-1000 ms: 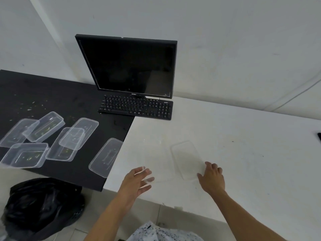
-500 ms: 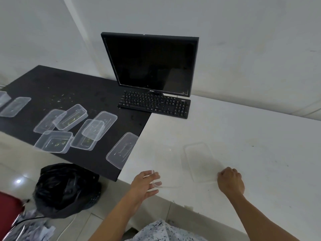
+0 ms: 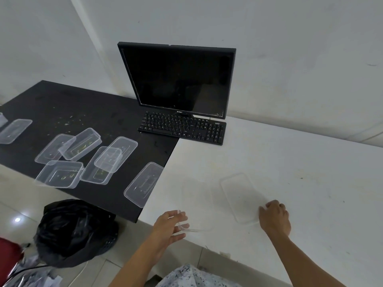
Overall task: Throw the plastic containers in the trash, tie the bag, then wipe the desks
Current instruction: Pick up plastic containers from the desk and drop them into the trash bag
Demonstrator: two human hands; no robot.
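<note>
Right hand point(image 3: 273, 219) has curled its fingers onto the thin lid point(image 3: 242, 196) at its 5 o'clock corner; left hand point(image 3: 172, 224) pinches the light, bendy container point(image 3: 199, 214) by its rim.

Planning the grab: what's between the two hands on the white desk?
Head view: two clear containers flat on the white desk: left container at the left hand, right container at the right hand.

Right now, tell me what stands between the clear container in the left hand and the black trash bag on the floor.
Only the near corner of the black desk juts between the left hand, gripping the clear container, and the trash bag. Below that corner the way looks open. The right hand grips a clear lid.
</note>
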